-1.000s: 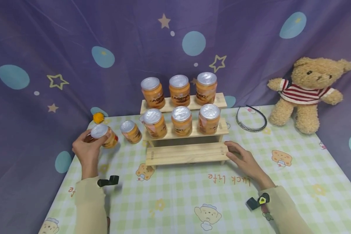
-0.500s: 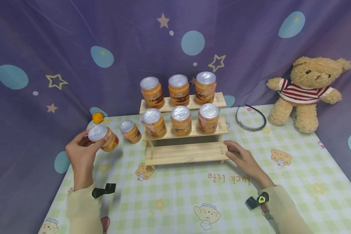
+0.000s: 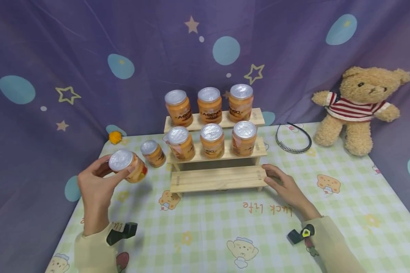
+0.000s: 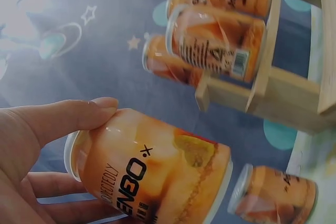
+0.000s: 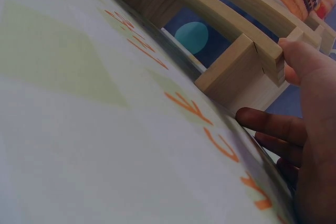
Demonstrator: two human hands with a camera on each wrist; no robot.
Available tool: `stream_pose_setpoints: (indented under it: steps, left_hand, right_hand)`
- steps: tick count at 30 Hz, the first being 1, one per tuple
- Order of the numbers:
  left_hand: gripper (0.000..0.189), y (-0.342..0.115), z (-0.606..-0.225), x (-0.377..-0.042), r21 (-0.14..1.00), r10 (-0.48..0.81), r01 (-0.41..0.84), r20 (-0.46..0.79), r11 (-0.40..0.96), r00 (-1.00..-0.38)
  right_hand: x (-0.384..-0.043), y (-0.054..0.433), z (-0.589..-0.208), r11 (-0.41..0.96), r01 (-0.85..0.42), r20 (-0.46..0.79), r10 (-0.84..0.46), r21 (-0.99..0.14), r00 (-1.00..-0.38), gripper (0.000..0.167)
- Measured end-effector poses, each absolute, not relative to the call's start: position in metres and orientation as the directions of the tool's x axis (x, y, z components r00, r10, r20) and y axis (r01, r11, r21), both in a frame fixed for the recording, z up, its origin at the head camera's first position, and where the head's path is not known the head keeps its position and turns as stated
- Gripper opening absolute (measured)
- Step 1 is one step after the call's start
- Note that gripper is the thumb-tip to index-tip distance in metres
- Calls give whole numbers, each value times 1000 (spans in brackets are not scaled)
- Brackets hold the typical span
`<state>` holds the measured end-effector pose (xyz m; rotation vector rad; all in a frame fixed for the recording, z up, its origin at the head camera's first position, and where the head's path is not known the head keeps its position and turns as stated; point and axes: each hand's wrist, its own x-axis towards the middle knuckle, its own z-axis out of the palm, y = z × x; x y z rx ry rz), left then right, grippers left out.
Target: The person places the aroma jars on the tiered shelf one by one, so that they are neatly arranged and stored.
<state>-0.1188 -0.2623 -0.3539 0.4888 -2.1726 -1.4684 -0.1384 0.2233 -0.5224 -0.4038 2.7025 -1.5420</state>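
My left hand (image 3: 97, 182) holds an orange can (image 3: 128, 165) with a silver lid, raised over the table's left side and tilted. In the left wrist view the thumb lies along one side of this can (image 4: 152, 166), with fingers on the other side. A smaller orange can (image 3: 153, 153) stands on the cloth just beyond it. My right hand (image 3: 288, 189) touches the right end of the lowest step of a wooden tiered shelf (image 3: 218, 179). In the right wrist view a fingertip rests at the step's corner (image 5: 273, 51), while the other fingers extend loosely beside the leg.
Three cans (image 3: 210, 106) stand on the top step, three more cans (image 3: 212, 142) on the middle one. A black headband (image 3: 294, 151) and a teddy bear (image 3: 358, 110) are at the right. A yellow pompom-like ball (image 3: 115, 137) lies back left. A purple curtain (image 3: 150, 34) hangs behind.
My left hand has drawn the held can nearer, first slightly left, then to the right, and tilted it more. The right hand has stayed at the shelf's end.
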Motion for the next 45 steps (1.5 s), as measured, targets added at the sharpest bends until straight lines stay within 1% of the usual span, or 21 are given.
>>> stream_pose_setpoints:
  steps: [4,9,18,25,34,38,45]
  left_hand:
    - [55,-253,-350,-112,911,-483,-7,212,413,-849]
    - [54,-241,-347,-106,897,-421,33,239,441,-875]
    - [56,-217,-345,-101,912,-307,111,244,395,-920]
    - [58,-199,-349,-100,907,-218,175,273,382,-937]
    - [59,-170,-356,-104,910,-115,153,212,384,-970]
    - [59,-158,-362,-107,903,-64,160,201,399,-977]
    - [58,-135,-372,-110,884,7,242,261,399,-965]
  right_hand:
    - [-138,223,-522,483,-217,121,-223,-848,-967,43]
    - [-138,224,-522,477,-225,128,-227,-850,-965,43]
    - [-139,225,-524,476,-235,138,-230,-848,-963,44]
    - [-139,225,-525,480,-237,140,-230,-844,-963,44]
    - [-138,225,-526,486,-238,141,-227,-841,-964,43]
    - [-138,225,-525,488,-248,151,-230,-837,-961,43]
    - [-138,224,-525,483,-255,159,-232,-838,-960,43]
